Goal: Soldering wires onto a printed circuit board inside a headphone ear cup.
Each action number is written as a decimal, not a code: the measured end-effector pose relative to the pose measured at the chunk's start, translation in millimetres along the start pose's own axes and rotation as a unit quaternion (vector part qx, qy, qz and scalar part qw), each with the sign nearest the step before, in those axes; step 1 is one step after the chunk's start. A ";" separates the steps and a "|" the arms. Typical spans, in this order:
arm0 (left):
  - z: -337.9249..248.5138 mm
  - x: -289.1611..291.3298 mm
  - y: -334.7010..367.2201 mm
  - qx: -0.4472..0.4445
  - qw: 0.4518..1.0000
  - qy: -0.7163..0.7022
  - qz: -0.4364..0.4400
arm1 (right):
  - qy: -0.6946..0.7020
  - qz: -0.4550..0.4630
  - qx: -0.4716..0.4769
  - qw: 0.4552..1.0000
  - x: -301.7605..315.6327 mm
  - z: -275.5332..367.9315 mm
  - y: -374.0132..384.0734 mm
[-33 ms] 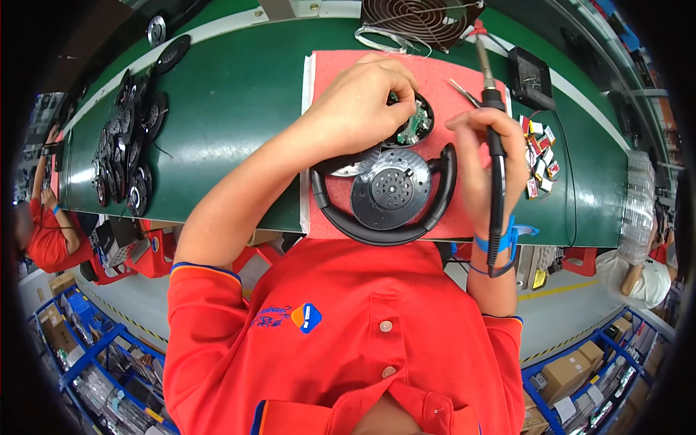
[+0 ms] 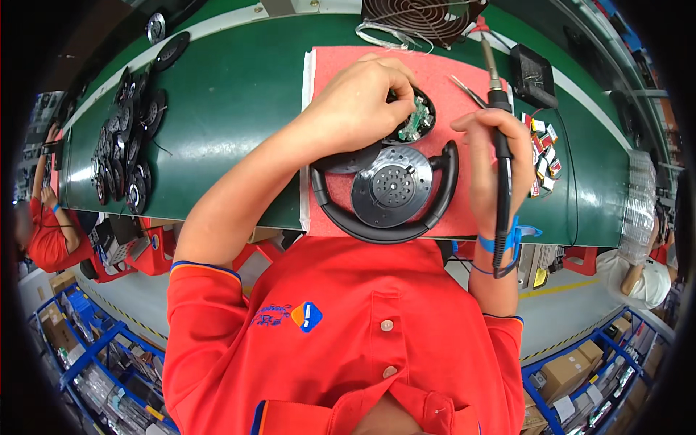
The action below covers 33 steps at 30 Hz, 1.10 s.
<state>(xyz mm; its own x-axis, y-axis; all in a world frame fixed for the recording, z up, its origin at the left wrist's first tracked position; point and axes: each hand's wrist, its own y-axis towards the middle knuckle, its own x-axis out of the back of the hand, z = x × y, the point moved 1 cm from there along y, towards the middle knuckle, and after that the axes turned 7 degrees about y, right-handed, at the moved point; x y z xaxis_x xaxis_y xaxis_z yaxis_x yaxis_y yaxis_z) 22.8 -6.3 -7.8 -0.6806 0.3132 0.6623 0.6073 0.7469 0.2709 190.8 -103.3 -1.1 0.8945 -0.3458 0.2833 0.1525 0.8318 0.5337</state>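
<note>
An open black ear cup (image 2: 431,125) with a green circuit board (image 2: 415,122) inside lies on a pink mat (image 2: 335,69). My left hand (image 2: 366,98) reaches over the cup's left side, thumb and fingers pinched together; what they hold is hidden. My right hand (image 2: 487,156) grips a soldering iron (image 2: 502,156) upright, its tip pointing to the far side, away from the board. Nearer to me are a black curved headband (image 2: 384,235) and a round, dark speaker plate (image 2: 392,186) with a perforated centre. Beneath my left wrist, another black cup (image 2: 351,161) is partly covered.
Tweezers (image 2: 470,91) lie beside the iron. To the right are several small wired battery packs (image 2: 541,156) and a black tray (image 2: 533,76). A fan with a round grille (image 2: 428,18) stands at the back. Several black discs (image 2: 123,138) are heaped left on the green table (image 2: 225,94).
My right hand and the soldering iron have shifted slightly to the right. My left hand stays at the ear cup.
</note>
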 end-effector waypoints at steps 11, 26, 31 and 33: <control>3.3 5.8 1.3 0.060 0.997 -0.023 0.050 | 0.041 -0.036 0.215 0.975 21.7 -0.3 12.6; 3.7 9.5 2.0 0.086 0.991 -0.016 0.097 | 0.031 0.051 0.146 0.987 8.1 5.3 10.4; 2.6 13.2 2.9 0.098 0.988 -0.027 0.118 | 0.032 0.051 0.140 0.988 7.6 5.6 10.6; 2.5 13.1 2.7 0.102 0.987 -0.033 0.121 | 0.029 0.057 0.137 0.988 7.7 6.4 10.8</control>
<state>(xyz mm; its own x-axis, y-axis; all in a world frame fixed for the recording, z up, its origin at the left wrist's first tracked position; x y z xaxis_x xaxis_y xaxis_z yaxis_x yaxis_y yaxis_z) 14.5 1.3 -0.1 -0.5552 0.5297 0.6412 0.6645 0.7462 -0.0411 196.7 -99.8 11.9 0.9231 -0.2250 0.3119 -0.0629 0.7119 0.6995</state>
